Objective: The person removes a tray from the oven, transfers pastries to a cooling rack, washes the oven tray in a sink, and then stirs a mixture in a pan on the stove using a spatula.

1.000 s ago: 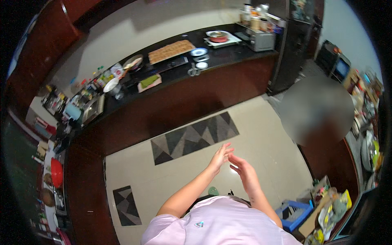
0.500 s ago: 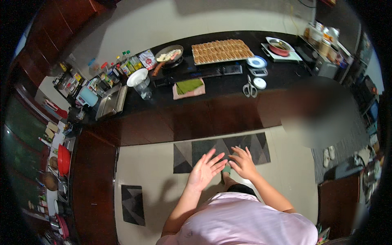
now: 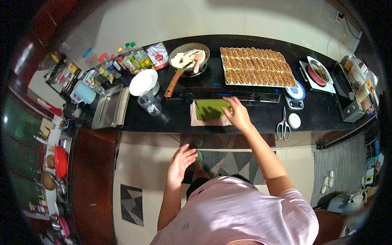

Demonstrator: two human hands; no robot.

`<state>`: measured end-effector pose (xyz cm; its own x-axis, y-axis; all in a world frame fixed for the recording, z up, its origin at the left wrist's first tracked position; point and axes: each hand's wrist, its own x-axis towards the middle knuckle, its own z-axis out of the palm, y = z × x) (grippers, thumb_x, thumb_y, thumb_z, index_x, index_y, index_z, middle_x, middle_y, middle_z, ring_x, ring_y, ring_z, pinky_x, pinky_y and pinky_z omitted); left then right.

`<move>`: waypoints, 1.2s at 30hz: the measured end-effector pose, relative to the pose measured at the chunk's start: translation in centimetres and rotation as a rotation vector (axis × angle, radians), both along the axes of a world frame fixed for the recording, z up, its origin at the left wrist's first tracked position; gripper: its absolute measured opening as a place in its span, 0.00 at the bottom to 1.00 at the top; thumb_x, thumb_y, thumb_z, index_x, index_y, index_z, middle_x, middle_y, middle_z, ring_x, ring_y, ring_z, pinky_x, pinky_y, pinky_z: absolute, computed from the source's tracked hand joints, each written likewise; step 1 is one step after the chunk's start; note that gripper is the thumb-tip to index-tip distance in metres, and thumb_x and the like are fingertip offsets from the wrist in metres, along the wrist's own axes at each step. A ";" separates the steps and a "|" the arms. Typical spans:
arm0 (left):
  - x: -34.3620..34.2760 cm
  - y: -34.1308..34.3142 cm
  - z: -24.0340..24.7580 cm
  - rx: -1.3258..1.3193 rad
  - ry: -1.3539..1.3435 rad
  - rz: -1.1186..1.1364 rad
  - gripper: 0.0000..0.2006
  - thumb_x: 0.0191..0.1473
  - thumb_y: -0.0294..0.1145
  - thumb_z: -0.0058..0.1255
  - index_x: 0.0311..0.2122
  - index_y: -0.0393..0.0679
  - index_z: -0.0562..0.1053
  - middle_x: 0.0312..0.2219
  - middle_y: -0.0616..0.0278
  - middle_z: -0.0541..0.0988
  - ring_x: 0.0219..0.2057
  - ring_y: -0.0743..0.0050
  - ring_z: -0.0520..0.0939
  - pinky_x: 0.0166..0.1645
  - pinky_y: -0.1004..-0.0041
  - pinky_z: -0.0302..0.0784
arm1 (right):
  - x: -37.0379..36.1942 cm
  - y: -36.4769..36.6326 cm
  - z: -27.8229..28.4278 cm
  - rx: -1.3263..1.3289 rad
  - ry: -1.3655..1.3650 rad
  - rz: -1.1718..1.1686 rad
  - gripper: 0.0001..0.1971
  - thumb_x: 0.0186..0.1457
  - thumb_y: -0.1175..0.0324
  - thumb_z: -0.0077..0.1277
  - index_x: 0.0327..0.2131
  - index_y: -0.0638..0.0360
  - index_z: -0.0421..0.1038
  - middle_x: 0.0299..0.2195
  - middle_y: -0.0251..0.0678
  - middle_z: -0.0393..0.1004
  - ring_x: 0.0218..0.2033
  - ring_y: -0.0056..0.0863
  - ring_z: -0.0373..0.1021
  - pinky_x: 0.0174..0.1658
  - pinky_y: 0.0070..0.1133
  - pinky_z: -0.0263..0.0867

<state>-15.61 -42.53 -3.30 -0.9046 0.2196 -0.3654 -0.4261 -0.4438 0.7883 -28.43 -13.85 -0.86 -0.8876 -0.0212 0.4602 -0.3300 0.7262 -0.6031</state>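
Observation:
My right hand reaches over the counter edge, fingers apart and holding nothing. It hovers at the right side of a folded green cloth, which lies on a pink cloth; whether it touches them I cannot tell. Lower down, in front of the counter, my left hand is held open in the air with its palm partly up. Beyond the cloths stands a frying pan with white food and a pink spatula. To its right lies a large tray covered with rows of brown-topped pieces.
Scissors, a white round lid and a small scale are on the right. A red pot stands farther right. On the left are a clear jar, a white bowl and metal trays.
I have come closer to the counter. My right hand has gone forward, from over the floor to the green cloth. My left hand has moved left and slightly down, staying open.

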 end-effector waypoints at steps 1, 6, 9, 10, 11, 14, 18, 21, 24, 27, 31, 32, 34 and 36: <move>-2.7 -0.9 -0.1 0.009 0.017 -0.013 0.24 0.62 0.46 0.37 0.56 0.41 0.62 0.45 0.50 0.74 0.46 0.61 0.77 0.52 0.67 0.69 | -3.1 -1.3 0.2 0.022 0.060 0.002 0.19 0.50 0.65 0.54 0.46 0.59 0.69 0.41 0.44 0.69 0.38 0.46 0.70 0.41 0.34 0.68; -17.1 -5.2 -0.4 0.079 0.047 -0.043 0.24 0.62 0.47 0.36 0.58 0.44 0.59 0.48 0.48 0.73 0.47 0.58 0.76 0.51 0.64 0.70 | -16.1 -5.5 1.5 0.204 0.096 -0.067 0.33 0.42 0.68 0.59 0.55 0.49 0.61 0.53 0.49 0.59 0.49 0.50 0.65 0.48 0.35 0.66; -23.6 -7.1 -0.7 0.142 -0.019 -0.147 0.25 0.62 0.49 0.35 0.60 0.47 0.56 0.50 0.48 0.71 0.48 0.53 0.76 0.51 0.60 0.71 | -21.8 -6.7 1.8 0.393 0.119 -0.028 0.33 0.40 0.69 0.60 0.54 0.46 0.62 0.55 0.49 0.58 0.47 0.47 0.65 0.46 0.34 0.66; -25.4 -7.2 -0.8 0.173 -0.055 -0.202 0.25 0.62 0.49 0.35 0.60 0.48 0.57 0.51 0.48 0.70 0.48 0.53 0.75 0.51 0.60 0.71 | -23.2 -7.0 1.8 0.404 0.214 0.008 0.25 0.42 0.66 0.60 0.48 0.51 0.68 0.50 0.49 0.63 0.43 0.46 0.68 0.44 0.34 0.67; -27.1 -7.2 -0.9 0.205 -0.091 -0.255 0.25 0.62 0.50 0.34 0.60 0.48 0.57 0.51 0.48 0.70 0.49 0.53 0.75 0.51 0.60 0.71 | -24.6 -7.0 1.9 0.378 0.213 0.055 0.22 0.42 0.66 0.60 0.45 0.54 0.70 0.49 0.49 0.64 0.42 0.46 0.68 0.44 0.34 0.67; -30.5 -6.5 -0.5 0.276 -0.131 -0.370 0.23 0.62 0.50 0.34 0.56 0.47 0.61 0.49 0.48 0.72 0.45 0.53 0.77 0.47 0.61 0.74 | -27.3 -7.6 3.5 0.171 0.141 0.033 0.13 0.47 0.65 0.59 0.34 0.62 0.74 0.43 0.49 0.71 0.37 0.42 0.72 0.40 0.31 0.69; -34.9 -4.1 -0.7 0.294 -0.138 -0.439 0.24 0.61 0.51 0.37 0.56 0.46 0.63 0.39 0.54 0.77 0.30 0.66 0.80 0.30 0.71 0.76 | -33.6 -6.7 5.2 -0.204 -0.064 -0.233 0.16 0.53 0.58 0.55 0.31 0.64 0.75 0.24 0.34 0.76 0.26 0.21 0.71 0.31 0.19 0.66; -36.5 -1.9 0.7 0.278 -0.142 -0.422 0.24 0.60 0.49 0.42 0.55 0.44 0.63 0.24 0.62 0.73 0.13 0.77 0.72 0.17 0.77 0.68 | -35.8 -6.4 4.3 -0.233 -0.077 -0.176 0.19 0.53 0.54 0.55 0.29 0.64 0.75 0.21 0.32 0.74 0.24 0.19 0.68 0.30 0.19 0.65; -36.5 -1.5 1.8 0.246 -0.152 -0.400 0.20 0.61 0.47 0.40 0.52 0.44 0.64 0.18 0.68 0.66 0.10 0.81 0.67 0.15 0.78 0.64 | -34.8 -7.9 6.2 -0.129 -0.211 -0.071 0.14 0.51 0.61 0.57 0.27 0.64 0.75 0.21 0.33 0.74 0.25 0.19 0.68 0.30 0.19 0.65; -36.8 -1.8 3.3 0.173 -0.163 -0.443 0.17 0.63 0.44 0.37 0.51 0.45 0.65 0.16 0.70 0.62 0.10 0.83 0.64 0.14 0.78 0.61 | -32.5 -7.4 9.8 -0.034 -0.245 0.140 0.10 0.50 0.68 0.57 0.26 0.67 0.73 0.24 0.34 0.74 0.27 0.20 0.69 0.32 0.18 0.64; -37.3 -3.7 3.5 0.112 -0.148 -0.480 0.18 0.64 0.43 0.34 0.51 0.43 0.64 0.16 0.70 0.61 0.09 0.83 0.62 0.13 0.79 0.60 | -31.2 -6.0 12.4 -0.094 -0.308 0.150 0.07 0.45 0.72 0.56 0.26 0.67 0.73 0.24 0.37 0.74 0.27 0.21 0.71 0.32 0.19 0.66; -37.3 -4.0 3.4 0.113 -0.143 -0.486 0.18 0.64 0.43 0.33 0.51 0.43 0.63 0.15 0.70 0.61 0.09 0.83 0.61 0.13 0.79 0.60 | -30.5 -5.9 13.5 -0.096 -0.353 0.159 0.06 0.45 0.74 0.55 0.25 0.68 0.73 0.25 0.39 0.74 0.28 0.24 0.72 0.33 0.20 0.67; -37.4 -4.5 3.1 0.103 -0.128 -0.518 0.18 0.65 0.43 0.31 0.52 0.42 0.63 0.15 0.70 0.60 0.09 0.83 0.60 0.13 0.79 0.59 | -29.8 -6.1 13.7 -0.079 -0.394 0.220 0.04 0.44 0.77 0.54 0.24 0.69 0.72 0.27 0.41 0.75 0.29 0.27 0.73 0.34 0.20 0.68; -37.3 -4.9 2.9 0.083 -0.114 -0.529 0.18 0.65 0.43 0.31 0.52 0.42 0.62 0.15 0.70 0.60 0.09 0.83 0.60 0.13 0.79 0.58 | -29.8 -6.3 13.1 -0.044 -0.386 0.328 0.04 0.44 0.77 0.54 0.23 0.69 0.72 0.27 0.42 0.75 0.29 0.29 0.73 0.34 0.21 0.68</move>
<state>-52.94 -47.41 -0.42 -0.6186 0.6662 -0.4165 -0.6888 -0.2047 0.6955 -58.20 -20.20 12.20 -0.9430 -0.3151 0.1069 -0.2836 0.5931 -0.7535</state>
